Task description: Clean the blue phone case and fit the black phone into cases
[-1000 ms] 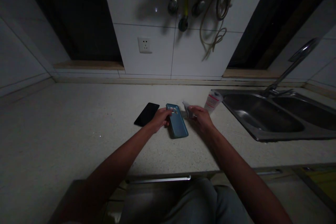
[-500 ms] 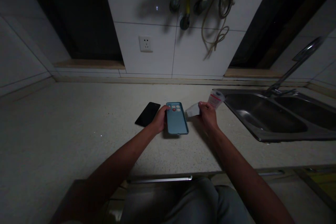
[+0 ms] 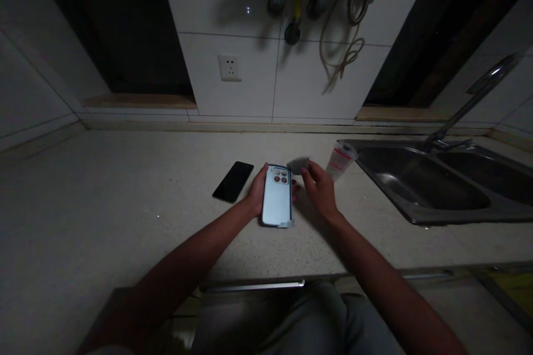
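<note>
My left hand (image 3: 257,193) grips a light blue phone case (image 3: 277,199) along its left edge, with fingertips showing past its right side. The case is held tilted above the counter, its camera openings at the far end. A wipe-like piece of cloth or tissue (image 3: 297,165), greyish in the dim light, is pinched in my right hand (image 3: 321,189) beside the case's upper right corner. Left of the case, a black phone (image 3: 234,182) lies flat, dark side up. Just behind my right hand stands a clear plastic cup (image 3: 341,158) with red print.
The pale speckled counter (image 3: 125,194) runs along a tiled wall. At the right is a double steel sink (image 3: 420,183) with a tall faucet (image 3: 478,89). Hoses and a looped cord (image 3: 343,64) hang on the wall near a socket (image 3: 229,68). A drawer handle (image 3: 254,287) juts from the front.
The phone case has turned and come slightly nearer, its face now brighter. My right hand has moved left with the cloth or tissue, up to the case's corner.
</note>
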A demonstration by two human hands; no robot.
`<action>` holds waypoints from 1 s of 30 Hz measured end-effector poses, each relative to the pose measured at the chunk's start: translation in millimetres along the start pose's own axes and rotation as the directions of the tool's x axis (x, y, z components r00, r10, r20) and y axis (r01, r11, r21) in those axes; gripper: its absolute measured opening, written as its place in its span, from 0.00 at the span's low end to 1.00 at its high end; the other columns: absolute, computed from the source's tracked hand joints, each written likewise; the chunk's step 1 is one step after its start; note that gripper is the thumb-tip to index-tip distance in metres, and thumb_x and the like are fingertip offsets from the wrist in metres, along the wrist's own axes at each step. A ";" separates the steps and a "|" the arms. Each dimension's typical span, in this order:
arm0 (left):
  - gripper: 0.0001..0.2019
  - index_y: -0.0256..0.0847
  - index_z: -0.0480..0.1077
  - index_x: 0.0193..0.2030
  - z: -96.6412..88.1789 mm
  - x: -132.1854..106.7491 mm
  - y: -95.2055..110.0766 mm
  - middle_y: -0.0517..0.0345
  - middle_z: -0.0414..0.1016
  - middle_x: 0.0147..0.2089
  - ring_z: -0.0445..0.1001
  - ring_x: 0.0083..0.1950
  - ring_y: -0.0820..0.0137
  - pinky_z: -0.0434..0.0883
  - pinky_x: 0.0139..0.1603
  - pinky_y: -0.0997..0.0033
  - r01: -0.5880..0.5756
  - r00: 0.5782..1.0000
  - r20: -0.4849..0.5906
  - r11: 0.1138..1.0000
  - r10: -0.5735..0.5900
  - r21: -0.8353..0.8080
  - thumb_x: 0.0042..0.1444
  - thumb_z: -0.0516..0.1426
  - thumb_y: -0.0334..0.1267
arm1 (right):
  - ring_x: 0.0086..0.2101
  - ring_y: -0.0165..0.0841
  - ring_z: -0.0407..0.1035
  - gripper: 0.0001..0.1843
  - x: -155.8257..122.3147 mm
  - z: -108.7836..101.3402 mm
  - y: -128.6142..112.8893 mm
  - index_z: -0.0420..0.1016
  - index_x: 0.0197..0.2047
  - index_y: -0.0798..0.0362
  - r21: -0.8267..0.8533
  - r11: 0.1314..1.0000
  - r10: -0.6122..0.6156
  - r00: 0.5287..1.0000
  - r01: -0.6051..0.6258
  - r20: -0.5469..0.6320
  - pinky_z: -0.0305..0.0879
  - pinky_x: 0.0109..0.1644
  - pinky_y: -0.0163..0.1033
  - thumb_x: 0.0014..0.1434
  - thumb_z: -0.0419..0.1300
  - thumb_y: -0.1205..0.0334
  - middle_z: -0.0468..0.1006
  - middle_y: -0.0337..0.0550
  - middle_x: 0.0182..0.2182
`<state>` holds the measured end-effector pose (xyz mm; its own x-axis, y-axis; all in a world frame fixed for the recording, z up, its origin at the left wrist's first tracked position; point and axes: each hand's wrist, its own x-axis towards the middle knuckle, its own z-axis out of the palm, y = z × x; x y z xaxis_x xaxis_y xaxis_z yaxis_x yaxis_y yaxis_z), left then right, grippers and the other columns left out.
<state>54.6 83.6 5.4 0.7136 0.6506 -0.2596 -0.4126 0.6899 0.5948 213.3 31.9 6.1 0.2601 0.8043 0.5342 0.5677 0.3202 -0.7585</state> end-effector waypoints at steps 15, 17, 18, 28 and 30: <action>0.38 0.35 0.75 0.51 8.7 1.9 -12.7 0.43 0.81 0.41 0.80 0.45 0.57 0.74 0.49 0.59 -0.045 0.998 -0.051 0.996 0.049 0.071 0.62 0.42 0.68 | 0.61 0.43 0.64 0.20 -12.5 19.6 -14.3 0.78 0.49 0.52 -0.231 0.824 -0.352 0.787 0.517 0.507 0.58 0.66 0.58 0.59 0.52 0.75 0.75 0.54 0.57; 0.39 0.33 0.74 0.51 4.7 3.9 -10.2 0.41 0.81 0.40 0.80 0.44 0.56 0.75 0.47 0.58 -0.027 0.997 -0.074 0.999 0.029 0.021 0.62 0.40 0.68 | 0.59 0.43 0.66 0.17 -15.0 18.1 -18.0 0.78 0.46 0.53 -0.190 0.825 -0.349 0.744 0.532 0.570 0.63 0.62 0.54 0.60 0.52 0.74 0.77 0.53 0.53; 0.40 0.32 0.74 0.50 2.2 4.9 -8.4 0.40 0.81 0.40 0.80 0.43 0.56 0.76 0.46 0.58 -0.025 0.996 -0.087 1.000 0.024 -0.006 0.62 0.40 0.68 | 0.57 0.42 0.67 0.16 -16.1 16.7 -19.7 0.78 0.45 0.53 -0.156 0.822 -0.359 0.711 0.548 0.604 0.64 0.61 0.52 0.60 0.52 0.73 0.78 0.53 0.51; 0.35 0.30 0.73 0.49 -16.4 12.5 9.5 0.37 0.80 0.38 0.80 0.40 0.54 0.77 0.43 0.53 -0.115 0.984 -0.148 0.984 0.096 -0.133 0.64 0.43 0.63 | 0.28 0.32 0.67 0.13 -22.7 10.0 -25.8 0.69 0.25 0.52 0.305 0.723 -0.649 0.458 0.620 0.607 0.65 0.37 0.37 0.58 0.49 0.70 0.73 0.42 0.24; 0.35 0.30 0.73 0.48 -17.3 14.9 11.3 0.37 0.80 0.38 0.81 0.40 0.54 0.76 0.43 0.53 -0.096 0.986 -0.148 0.987 0.077 -0.131 0.64 0.43 0.63 | 0.26 0.32 0.66 0.13 -21.1 8.4 -24.3 0.69 0.24 0.52 0.275 0.717 -0.650 0.472 0.641 0.595 0.63 0.36 0.37 0.59 0.49 0.69 0.72 0.41 0.23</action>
<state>50.8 106.7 -4.9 0.5884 0.7414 -0.3226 -0.5500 0.6595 0.5125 187.5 11.3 10.1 -0.7113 0.4695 0.5231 0.3588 0.8825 -0.3041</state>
